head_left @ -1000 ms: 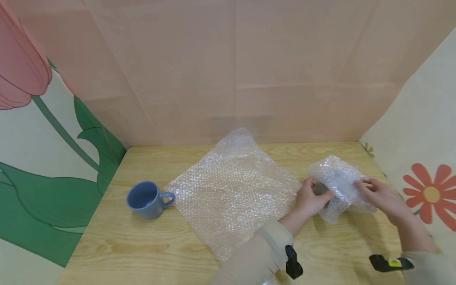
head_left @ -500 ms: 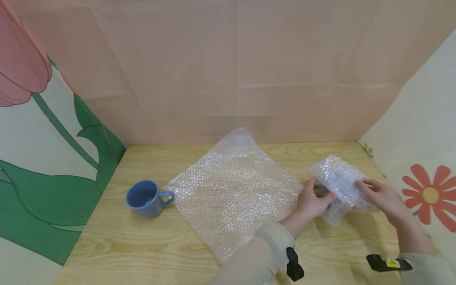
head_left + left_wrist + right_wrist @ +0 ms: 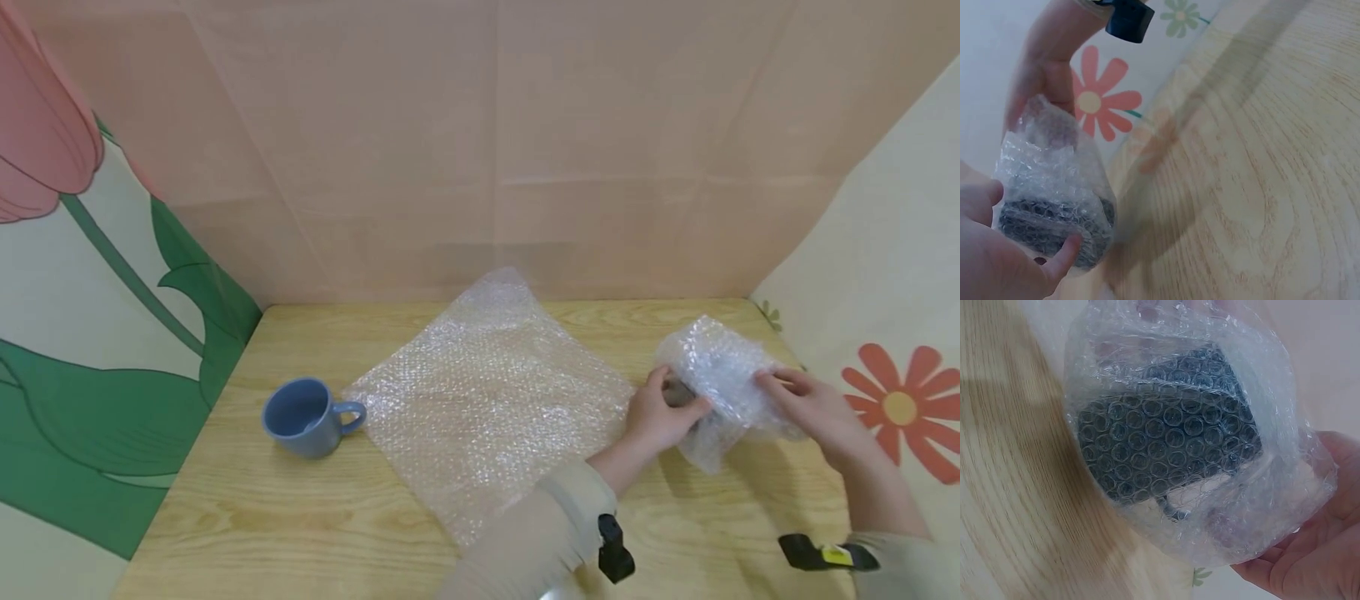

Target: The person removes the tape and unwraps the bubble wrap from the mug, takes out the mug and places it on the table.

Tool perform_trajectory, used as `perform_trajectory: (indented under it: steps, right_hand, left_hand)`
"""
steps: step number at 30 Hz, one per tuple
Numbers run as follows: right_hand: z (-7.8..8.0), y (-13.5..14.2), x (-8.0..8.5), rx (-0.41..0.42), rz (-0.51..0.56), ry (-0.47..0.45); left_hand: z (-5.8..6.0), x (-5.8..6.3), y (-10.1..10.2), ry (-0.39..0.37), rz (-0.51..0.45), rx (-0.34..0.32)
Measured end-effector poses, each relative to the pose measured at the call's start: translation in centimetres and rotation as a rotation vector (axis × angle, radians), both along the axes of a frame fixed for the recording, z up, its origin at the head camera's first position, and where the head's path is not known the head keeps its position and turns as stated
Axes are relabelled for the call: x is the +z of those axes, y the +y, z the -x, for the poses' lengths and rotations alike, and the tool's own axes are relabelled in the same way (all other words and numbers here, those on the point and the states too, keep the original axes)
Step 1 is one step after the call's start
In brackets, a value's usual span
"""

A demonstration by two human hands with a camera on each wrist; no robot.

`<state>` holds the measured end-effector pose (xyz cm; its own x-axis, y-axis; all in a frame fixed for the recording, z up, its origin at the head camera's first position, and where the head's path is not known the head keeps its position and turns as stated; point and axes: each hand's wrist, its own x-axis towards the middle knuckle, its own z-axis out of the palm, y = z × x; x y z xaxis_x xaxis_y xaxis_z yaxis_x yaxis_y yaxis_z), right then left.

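Observation:
At the right side of the table, both hands hold a bubble-wrapped mug (image 3: 723, 375) above the surface. Dark blue-grey shows through the bubble wrap (image 3: 1197, 544) in the right wrist view, with part of a loop like a handle low on it. My left hand (image 3: 660, 417) grips the bundle's left end, thumb and fingers apart around it; its thumb and fingers (image 3: 1063, 259) show in the left wrist view. My right hand (image 3: 813, 408) pinches the loose wrap at the other end. The mug's base and most of its outline are hidden by the film.
A flat sheet of bubble wrap (image 3: 495, 400) lies cornerwise in the middle of the wooden table (image 3: 300, 517). Left of it stands a blue mug (image 3: 307, 421), its handle towards the sheet. A pinkish backdrop (image 3: 390, 167) rises behind; flower-printed panels flank both sides.
Both hands and the wrapped bundle have shifted slightly right, and the bundle's top is a little higher. Both hands keep their hold. The blue mug and flat sheet stay in place.

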<state>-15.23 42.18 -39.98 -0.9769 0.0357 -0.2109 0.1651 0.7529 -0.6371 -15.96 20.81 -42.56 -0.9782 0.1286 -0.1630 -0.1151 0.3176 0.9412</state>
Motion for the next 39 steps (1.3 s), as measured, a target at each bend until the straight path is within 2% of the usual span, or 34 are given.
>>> perform_trajectory:
  steps: [7, 13, 16, 24, 31, 35, 39]
  right_hand:
    - [0.2, -0.9, 0.6, -0.004, 0.026, -0.002]
    - [0.8, -1.9, 1.4, -0.019, 0.01, 0.06]
    - [1.0, -2.5, 1.8, -0.014, 0.004, 0.062]
    - [1.6, -4.2, 2.6, 0.02, 0.025, 0.094]
    - [2.3, -5.6, 2.9, 0.036, 0.034, 0.133]
    - [2.6, -6.5, 3.0, 0.036, 0.013, 0.158]
    - [3.1, -7.4, 2.9, 0.041, 0.039, 0.167]
  left_hand:
    - [0.7, 0.3, -0.9, 0.039, -0.008, -0.028]
    - [1.3, 0.9, -1.6, 0.056, -0.024, -0.009]
    - [1.5, 1.2, -2.1, 0.067, -0.029, -0.003]
    - [2.3, 1.5, -3.6, 0.051, -0.109, 0.007]
    - [3.0, 1.8, -5.1, 0.067, -0.059, -0.004]
    - [3.3, 1.9, -6.0, 0.064, -0.053, -0.002]
    - [3.6, 1.8, -6.9, 0.066, -0.055, 0.005]
